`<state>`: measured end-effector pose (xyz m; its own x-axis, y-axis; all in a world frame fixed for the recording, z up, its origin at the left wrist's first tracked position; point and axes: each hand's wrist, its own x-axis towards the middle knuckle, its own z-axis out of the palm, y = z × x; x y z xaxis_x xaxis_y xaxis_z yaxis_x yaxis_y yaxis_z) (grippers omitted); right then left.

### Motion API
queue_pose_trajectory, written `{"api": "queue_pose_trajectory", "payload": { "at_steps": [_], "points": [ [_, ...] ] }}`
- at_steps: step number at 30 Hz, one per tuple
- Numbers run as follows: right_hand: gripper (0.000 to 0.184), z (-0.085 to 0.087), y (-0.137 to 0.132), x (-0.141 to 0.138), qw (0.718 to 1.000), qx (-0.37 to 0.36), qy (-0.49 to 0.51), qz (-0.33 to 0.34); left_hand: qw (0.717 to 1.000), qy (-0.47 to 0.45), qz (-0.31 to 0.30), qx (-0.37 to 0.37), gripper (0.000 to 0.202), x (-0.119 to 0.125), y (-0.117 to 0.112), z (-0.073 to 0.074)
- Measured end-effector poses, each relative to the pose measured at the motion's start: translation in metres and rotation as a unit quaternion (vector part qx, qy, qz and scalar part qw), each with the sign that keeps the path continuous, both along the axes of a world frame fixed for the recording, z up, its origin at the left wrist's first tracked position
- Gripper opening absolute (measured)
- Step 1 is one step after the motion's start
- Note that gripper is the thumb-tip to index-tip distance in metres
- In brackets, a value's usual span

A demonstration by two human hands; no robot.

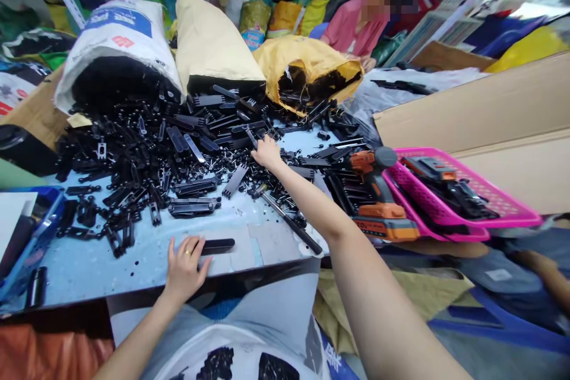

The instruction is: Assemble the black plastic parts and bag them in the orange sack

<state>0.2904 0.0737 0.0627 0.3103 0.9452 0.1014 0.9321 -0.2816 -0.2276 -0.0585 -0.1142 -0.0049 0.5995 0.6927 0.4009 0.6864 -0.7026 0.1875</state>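
Observation:
Near the front edge of the table, my left hand point(186, 266), with a ring on one finger, is closed on the left end of a long flat black part point(218, 246) with rounded ends. The part lies low on the blue tabletop point(146, 255). My right hand point(267, 153) reaches forward into the heap of black parts point(133, 142), its fingers drawn together. A narrow black piece point(252, 137) is at its fingertips; whether they grip it is unclear. Small screws and pins point(231, 160) are scattered beside that hand. Two assembled black pieces point(195, 206) lie left of centre.
A hammer-like tool point(291, 224) with a black grip lies under my right forearm. To the right are an orange cordless drill point(378, 202) and pink baskets point(499, 202). White point(120, 29), cream point(214, 41) and yellow point(307, 53) sacks stand behind. A person in pink point(356, 27) sits beyond.

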Motion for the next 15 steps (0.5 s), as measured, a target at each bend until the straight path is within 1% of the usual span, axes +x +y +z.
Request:
{"api": "queue_pose_trajectory", "payload": {
  "at_steps": [1,3,5,6,7,8,9,10,11,12,13,14,15],
  "points": [
    [0.034,0.006,-0.007,-0.006,0.999,0.013,-0.026,0.021,1.000,0.017,-0.021,-0.016,0.036,0.002,0.005,0.003],
    [0.030,0.018,-0.026,-0.017,0.997,0.032,-0.031,0.058,0.995,0.052,-0.062,-0.051,0.030,0.006,0.015,0.009],
    [0.030,0.025,-0.049,-0.032,0.997,0.031,0.018,0.071,0.992,0.067,-0.072,-0.083,0.026,0.008,0.021,0.014],
    [0.032,0.025,-0.063,-0.043,0.995,0.026,0.068,0.073,0.991,0.060,-0.064,-0.098,0.026,0.010,0.022,0.017],
    [0.036,0.022,-0.078,-0.057,0.987,0.025,0.138,0.074,0.991,0.038,-0.052,-0.114,0.027,0.014,0.021,0.021],
    [0.041,0.017,-0.093,-0.074,0.971,0.030,0.226,0.071,0.991,0.000,-0.042,-0.131,0.031,0.018,0.018,0.025],
    [0.046,0.011,-0.109,-0.092,0.942,0.038,0.326,0.068,0.987,-0.050,-0.036,-0.147,0.037,0.024,0.014,0.030],
    [0.052,0.003,-0.125,-0.111,0.902,0.049,0.425,0.059,0.981,-0.106,-0.031,-0.162,0.045,0.031,0.009,0.035],
    [0.058,-0.004,-0.141,-0.128,0.861,0.056,0.503,0.050,0.971,-0.162,-0.025,-0.174,0.050,0.039,0.005,0.039],
    [0.063,-0.009,-0.156,-0.143,0.832,0.054,0.551,0.048,0.959,-0.214,-0.015,-0.185,0.051,0.046,0.001,0.044],
    [0.066,-0.013,-0.170,-0.154,0.821,0.045,0.567,0.055,0.945,-0.259,0.002,-0.199,0.049,0.051,-0.002,0.047],
    [0.065,-0.015,-0.184,-0.161,0.831,0.034,0.550,0.072,0.928,-0.296,0.021,-0.227,0.045,0.054,-0.003,0.050],
    [0.062,-0.014,-0.195,-0.162,0.858,0.028,0.504,0.097,0.907,-0.323,0.041,-0.267,0.041,0.054,-0.002,0.052]
  ]
}}
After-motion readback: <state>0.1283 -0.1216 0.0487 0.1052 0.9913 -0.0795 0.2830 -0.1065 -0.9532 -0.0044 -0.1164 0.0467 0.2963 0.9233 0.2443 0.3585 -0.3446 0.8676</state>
